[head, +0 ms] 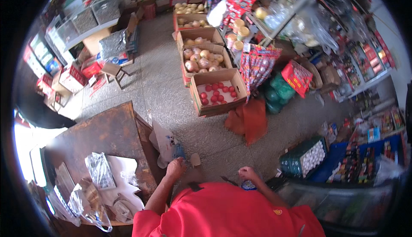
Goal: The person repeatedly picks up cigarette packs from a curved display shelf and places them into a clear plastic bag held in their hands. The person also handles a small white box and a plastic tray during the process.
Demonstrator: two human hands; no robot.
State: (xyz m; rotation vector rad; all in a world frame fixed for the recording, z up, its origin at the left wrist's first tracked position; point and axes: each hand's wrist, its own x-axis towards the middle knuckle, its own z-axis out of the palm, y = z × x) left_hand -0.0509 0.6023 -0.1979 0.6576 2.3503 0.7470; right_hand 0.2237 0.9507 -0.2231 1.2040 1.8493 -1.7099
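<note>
My left hand (pixel 176 167) is closed at the lower middle, beside the edge of a worn wooden table; a white and blue plastic bag (pixel 167 140) hangs just above it, and its top appears to be in my fingers, though the contact is partly hidden. My right hand (pixel 248 173) is to the right with curled fingers; whether it grips anything is unclear. A blue and white round object (pixel 248 185) shows just below it, partly behind my red shirt. Farther ahead on the floor, a cardboard box (pixel 212 110) contains several red round fruits (pixel 216 93).
The wooden table (pixel 109 121) stands at left, bearing paper and plastic bags. Boxes of onions (pixel 204 58) line up ahead. An orange-red bag (pixel 254 118) and green bags (pixel 278 92) lie on the floor. At right are a green crate of white eggs (pixel 312 158) and shelves of goods.
</note>
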